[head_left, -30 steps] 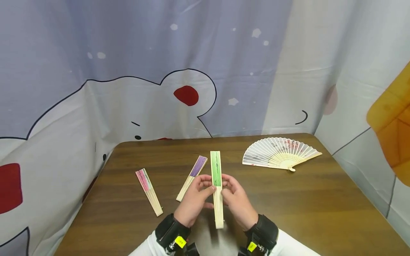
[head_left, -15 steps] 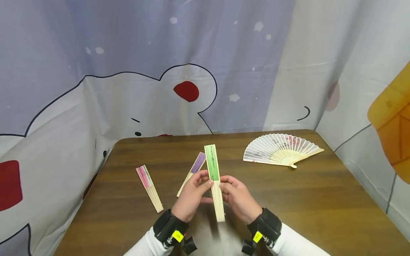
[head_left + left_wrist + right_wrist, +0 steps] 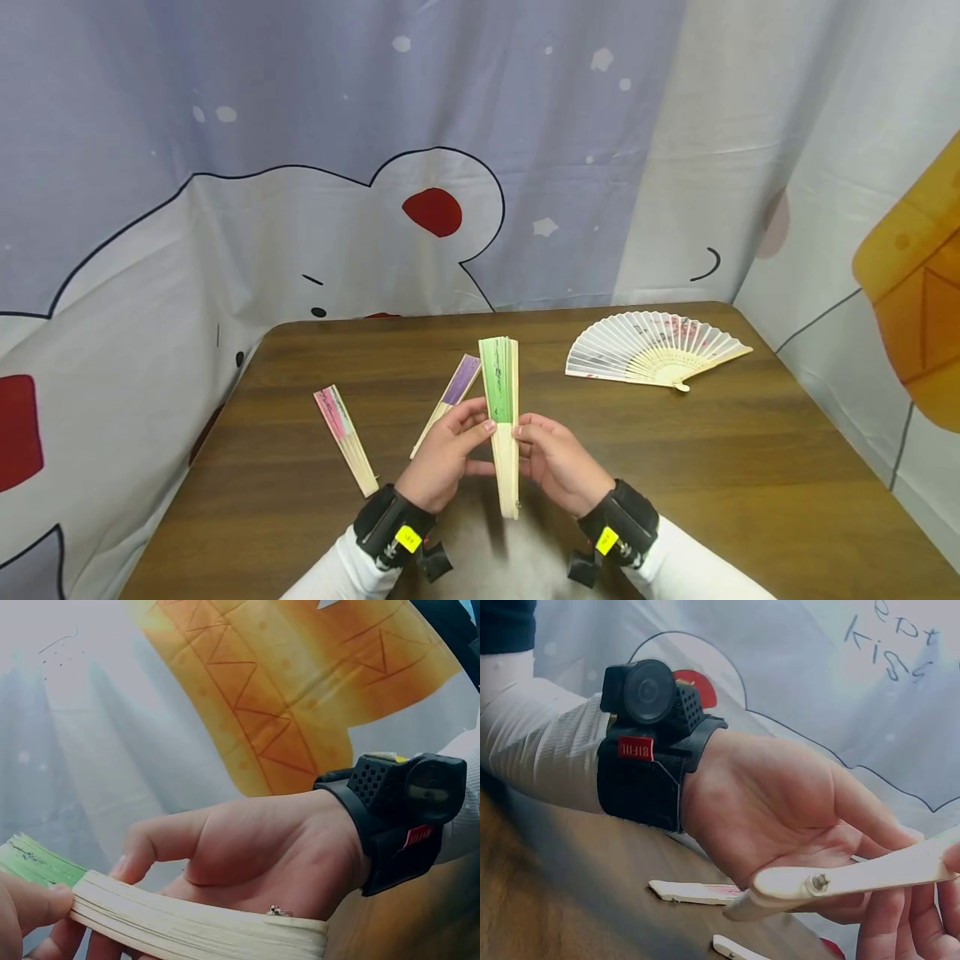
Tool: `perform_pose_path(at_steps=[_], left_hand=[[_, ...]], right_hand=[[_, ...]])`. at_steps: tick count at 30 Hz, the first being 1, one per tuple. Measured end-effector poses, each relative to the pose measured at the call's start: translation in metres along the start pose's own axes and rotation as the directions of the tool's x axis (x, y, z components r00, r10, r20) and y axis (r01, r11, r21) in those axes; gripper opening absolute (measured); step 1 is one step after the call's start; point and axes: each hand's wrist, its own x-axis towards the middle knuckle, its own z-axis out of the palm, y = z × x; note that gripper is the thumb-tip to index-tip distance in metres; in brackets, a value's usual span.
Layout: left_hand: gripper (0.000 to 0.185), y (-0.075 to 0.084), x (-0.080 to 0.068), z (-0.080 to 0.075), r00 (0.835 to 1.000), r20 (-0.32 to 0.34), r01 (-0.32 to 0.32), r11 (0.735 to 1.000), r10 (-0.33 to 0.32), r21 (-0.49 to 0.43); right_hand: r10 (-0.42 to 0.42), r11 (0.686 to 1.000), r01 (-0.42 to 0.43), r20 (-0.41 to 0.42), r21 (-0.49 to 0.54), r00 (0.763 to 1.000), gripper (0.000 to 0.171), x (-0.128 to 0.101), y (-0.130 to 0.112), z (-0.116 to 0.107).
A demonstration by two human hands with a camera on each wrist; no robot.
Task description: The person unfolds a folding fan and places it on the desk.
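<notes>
On the desk at nine o'clock lie a pink fan and a purple fan, both folded. The left hand and right hand each pinch the green fan at centre, upright, ribs just parting, probably to spread it. At two o'clock, a white fan lies open. Fingertips behind the ribs are hidden.

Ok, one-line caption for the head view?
Both hands, left hand and right hand, hold a green fan above the wooden table.
</notes>
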Motion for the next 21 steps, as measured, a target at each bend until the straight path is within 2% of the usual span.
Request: perform_pose_path(at_steps=[3, 8, 12, 21], left_hand=[[0.045, 0.0, 0.0014, -0.0027, 1.0, 0.0, -0.011, 1.0, 0.011, 0.006], [0.044, 0.003, 0.0011, -0.0048, 1.0, -0.017, -0.025, 0.999, 0.026, 0.032], [0.044, 0.0056, 0.0007, -0.0055, 0.998, -0.045, -0.03, 0.997, 0.033, 0.064], [0.038, 0.0081, 0.0012, -0.009, 0.991, -0.127, -0.031, 0.995, 0.043, 0.098]], right_hand=[[-0.014, 0.999, 0.014, -0.008, -0.031, 1.0, 0.014, 0.0006, -0.0013, -0.0016], [-0.063, 0.985, 0.058, -0.025, -0.16, 0.998, 0.008, 0.0016, -0.0043, -0.0039], [-0.082, 0.973, 0.072, -0.04, -0.22, 0.996, 0.014, 0.0024, -0.0059, -0.0049], [-0.094, 0.959, 0.071, -0.072, -0.274, 0.993, 0.029, 0.0024, -0.0083, -0.0066]])
